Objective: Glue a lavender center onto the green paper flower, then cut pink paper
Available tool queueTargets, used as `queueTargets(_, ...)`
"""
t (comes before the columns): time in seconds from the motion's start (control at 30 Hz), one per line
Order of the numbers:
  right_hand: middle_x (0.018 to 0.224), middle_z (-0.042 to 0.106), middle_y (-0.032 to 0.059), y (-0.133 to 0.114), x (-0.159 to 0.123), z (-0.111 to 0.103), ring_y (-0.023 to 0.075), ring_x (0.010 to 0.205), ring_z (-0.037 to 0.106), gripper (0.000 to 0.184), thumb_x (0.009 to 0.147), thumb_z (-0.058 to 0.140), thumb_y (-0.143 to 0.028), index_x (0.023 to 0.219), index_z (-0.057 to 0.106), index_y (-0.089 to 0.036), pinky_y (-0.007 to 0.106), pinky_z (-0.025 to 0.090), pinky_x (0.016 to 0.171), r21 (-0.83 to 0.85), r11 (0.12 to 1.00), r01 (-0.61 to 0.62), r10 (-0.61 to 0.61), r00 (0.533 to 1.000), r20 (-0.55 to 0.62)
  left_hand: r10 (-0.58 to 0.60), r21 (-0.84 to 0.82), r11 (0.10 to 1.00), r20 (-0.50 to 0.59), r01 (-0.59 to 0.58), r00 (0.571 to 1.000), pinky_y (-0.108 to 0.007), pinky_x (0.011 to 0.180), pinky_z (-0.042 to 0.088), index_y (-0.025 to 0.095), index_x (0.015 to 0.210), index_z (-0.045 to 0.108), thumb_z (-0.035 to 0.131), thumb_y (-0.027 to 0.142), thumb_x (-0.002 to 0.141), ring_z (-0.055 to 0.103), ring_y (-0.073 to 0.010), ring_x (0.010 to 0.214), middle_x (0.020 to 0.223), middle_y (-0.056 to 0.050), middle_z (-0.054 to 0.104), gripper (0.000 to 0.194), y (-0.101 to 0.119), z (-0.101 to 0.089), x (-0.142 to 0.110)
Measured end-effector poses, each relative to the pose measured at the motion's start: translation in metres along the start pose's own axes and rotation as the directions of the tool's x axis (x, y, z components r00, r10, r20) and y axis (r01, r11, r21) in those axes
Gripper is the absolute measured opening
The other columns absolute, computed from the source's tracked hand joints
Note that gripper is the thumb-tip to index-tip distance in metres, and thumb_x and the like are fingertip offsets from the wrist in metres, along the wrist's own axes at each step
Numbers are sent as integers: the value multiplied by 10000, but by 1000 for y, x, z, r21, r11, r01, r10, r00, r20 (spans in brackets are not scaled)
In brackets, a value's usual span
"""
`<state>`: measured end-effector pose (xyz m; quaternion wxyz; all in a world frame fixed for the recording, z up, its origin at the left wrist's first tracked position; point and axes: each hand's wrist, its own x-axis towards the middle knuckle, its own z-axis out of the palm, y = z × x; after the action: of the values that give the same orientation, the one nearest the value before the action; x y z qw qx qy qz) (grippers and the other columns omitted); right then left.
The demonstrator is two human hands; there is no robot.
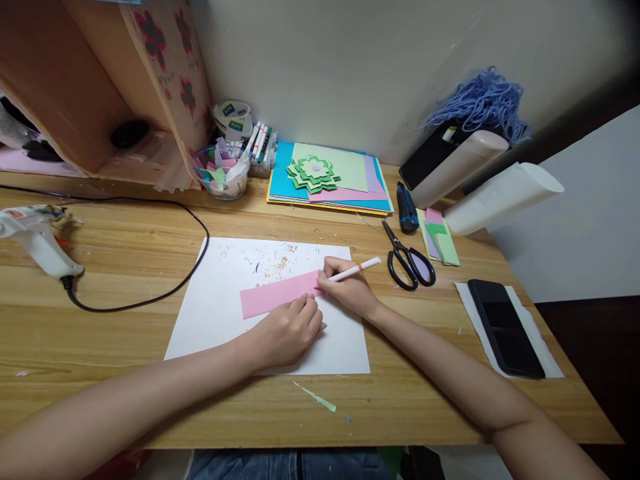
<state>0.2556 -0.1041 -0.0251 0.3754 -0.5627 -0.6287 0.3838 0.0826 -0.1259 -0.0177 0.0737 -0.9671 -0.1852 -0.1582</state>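
Observation:
A pink paper strip (pixel 273 297) lies slantwise on a white sheet of paper (pixel 210 333) in the middle of the desk. My left hand (pixel 290 328) is closed with curled fingers and grips the strip by its lower edge near the right end. In my right hand (pixel 350 288) is a white marker (pixel 367 264) with an orange band, held like a pen. Its writing end points down at the right end of the strip, mostly covered by my fingers. Colourful marks or flecks dot the sheet above the strip.
Right of the sheet lie black-handled scissors (pixel 404 261), a utility knife (pixel 407 208), small coloured papers (pixel 439 239) and a phone (pixel 505 327). Behind are a layered green paper flower (pixel 314 175), markers (pixel 260 141) and a scrap tub (pixel 225 187). A glue gun (pixel 43 243) trails its cord leftward of the sheet.

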Motion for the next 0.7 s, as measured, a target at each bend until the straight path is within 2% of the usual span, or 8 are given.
queueTargets(0.3, 506, 421, -44, -2, 0, -1, 102, 507, 439, 284, 752, 549, -276, 536, 388, -187, 219, 304, 480, 54, 998, -22, 20, 999, 27, 0, -10, 1000, 10, 0, 1000, -301, 600, 488, 82, 836, 524, 319, 218, 899, 614, -221, 804, 858, -155, 628, 254, 0, 1, 0)
queueTargets(0.5, 496, 361, -60, -1, 0, 0, 81, 474, 344, 275, 721, 527, -179, 523, 337, -188, 217, 257, 453, 18, 1000, 1, -2, 1000, 5, -2, -25, 1000, -2, 2, 1000, -308, 602, 489, 69, 840, 523, 346, 223, 892, 615, -236, 818, 864, -171, 625, 240, 0, 2, 0)
queueTargets(0.7, 497, 345, -64, 0, 1, -1, 79, 475, 332, 269, 689, 517, -144, 519, 313, -190, 218, 254, 461, 17, 1000, 6, -6, 1000, -6, -8, -18, 1000, -3, 8, 1000, -303, 616, 486, 80, 843, 522, 337, 222, 894, 611, -225, 829, 891, -169, 623, 239, 1, 1, 0)
